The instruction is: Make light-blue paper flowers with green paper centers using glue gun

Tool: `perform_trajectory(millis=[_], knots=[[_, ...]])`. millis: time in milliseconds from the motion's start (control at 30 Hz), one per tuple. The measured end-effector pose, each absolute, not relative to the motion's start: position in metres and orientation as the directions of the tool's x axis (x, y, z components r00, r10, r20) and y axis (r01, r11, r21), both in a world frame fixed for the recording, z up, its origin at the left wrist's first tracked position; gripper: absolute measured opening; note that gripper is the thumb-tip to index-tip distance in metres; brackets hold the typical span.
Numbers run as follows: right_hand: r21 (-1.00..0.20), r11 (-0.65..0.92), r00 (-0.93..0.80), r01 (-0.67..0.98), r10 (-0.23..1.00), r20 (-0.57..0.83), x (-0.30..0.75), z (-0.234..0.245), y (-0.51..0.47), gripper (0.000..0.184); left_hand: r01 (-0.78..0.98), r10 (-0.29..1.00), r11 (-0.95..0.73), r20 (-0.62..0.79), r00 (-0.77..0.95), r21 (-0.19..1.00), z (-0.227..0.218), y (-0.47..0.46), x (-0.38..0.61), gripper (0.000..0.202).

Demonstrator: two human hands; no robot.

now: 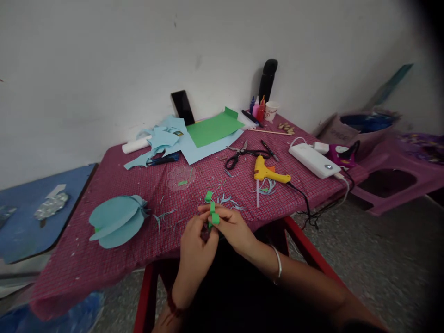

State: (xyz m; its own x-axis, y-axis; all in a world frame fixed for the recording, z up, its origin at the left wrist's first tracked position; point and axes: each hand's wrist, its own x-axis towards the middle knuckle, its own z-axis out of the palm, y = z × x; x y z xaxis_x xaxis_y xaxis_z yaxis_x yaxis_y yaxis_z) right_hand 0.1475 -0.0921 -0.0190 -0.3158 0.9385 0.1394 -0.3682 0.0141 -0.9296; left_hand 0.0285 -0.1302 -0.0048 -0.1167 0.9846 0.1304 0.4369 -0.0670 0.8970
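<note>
Above the table's front edge, my left hand (197, 245) and my right hand (236, 229) meet with fingers pinched together. Between them they hold a small curled green paper strip (212, 208), its ends looped. Fingers cover part of the strip. To the left lies a layered light-blue paper shape (120, 219) with a fringed end and a bit of green on it. Thin blue paper shreds (225, 200) are scattered just beyond my hands. Farther right, a yellow hot glue gun (268, 172) rests with a glue stick pointing toward me.
Black scissors (244, 154) lie open mid-table beside a pen (269, 150). Green card (215, 128) and blue paper (166, 138) are at the back, with a phone (182, 107) leaning on the wall. A white power bank (314, 160) and cables occupy the right edge; paint bottles (258, 108) stand behind.
</note>
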Motion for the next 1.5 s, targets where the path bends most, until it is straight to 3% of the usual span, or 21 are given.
perform_trajectory(millis=[100,267,367,500,633,667,733,800,900,1133,1333,1367,1433,1500], knots=[[-0.938,0.108,-0.266,-0.330,0.943,0.202,0.149,-0.018,-0.092,0.025,0.408,0.948,-0.055,0.176,-0.264,0.911,0.002,-0.131,0.028,0.029],[-0.952,0.134,-0.256,-0.277,0.944,0.208,0.147,-0.018,-0.096,0.022,-0.014,0.983,0.030,-0.032,-0.183,0.999,0.009,-0.133,0.033,0.062],[-0.954,0.131,-0.245,-0.269,0.949,0.199,0.145,-0.019,-0.100,0.023,-0.009,0.987,0.023,-0.024,-0.159,1.000,0.010,-0.134,0.039,0.060],[-0.950,0.195,-0.264,-0.246,0.929,0.259,0.146,-0.019,-0.100,0.022,0.026,0.969,0.026,-0.019,-0.248,0.999,0.001,-0.131,0.038,0.050],[-0.946,0.321,-0.529,0.042,0.810,0.251,0.181,-0.002,-0.070,0.018,-0.072,0.956,0.080,-0.097,-0.277,0.994,-0.017,-0.123,0.030,0.032],[-0.920,0.357,-0.491,0.161,0.838,0.239,0.198,0.003,-0.057,0.022,-0.108,0.954,0.102,-0.128,-0.273,0.989,-0.020,-0.121,0.028,0.028],[-0.768,0.396,-0.232,0.504,0.918,0.322,0.236,0.011,-0.030,0.030,-0.182,0.947,0.118,-0.165,-0.274,0.976,-0.025,-0.118,0.026,0.025],[-0.432,0.291,-0.146,0.853,0.930,0.336,0.273,0.009,-0.008,0.039,-0.244,0.943,0.095,-0.165,-0.287,0.965,-0.027,-0.118,0.026,0.025],[-0.319,0.243,-0.153,0.916,0.947,0.281,0.310,-0.010,0.007,0.047,-0.248,0.950,0.057,-0.129,-0.285,0.967,-0.026,-0.123,0.026,0.020],[-0.202,0.253,-0.203,0.946,0.950,0.236,0.321,-0.040,0.012,0.056,0.090,0.948,-0.027,0.055,-0.315,0.996,-0.014,-0.136,0.021,0.008],[-0.240,0.223,-0.138,0.945,0.936,0.324,0.332,-0.001,0.020,0.051,-0.199,0.920,0.104,-0.170,-0.353,0.975,-0.027,-0.144,0.025,0.027],[-0.284,0.222,-0.115,0.933,0.930,0.348,0.331,0.007,0.016,0.049,-0.234,0.900,0.136,-0.219,-0.376,0.963,-0.033,-0.149,0.027,0.029],[-0.542,0.208,0.014,0.814,0.927,0.375,0.323,0.020,0.002,0.038,-0.266,0.858,0.185,-0.288,-0.425,0.946,-0.045,-0.160,0.033,0.032],[-0.646,0.241,-0.065,0.725,0.957,0.284,0.307,0.024,-0.020,0.031,-0.256,0.835,0.187,-0.291,-0.467,0.948,-0.056,-0.169,0.038,0.033]])
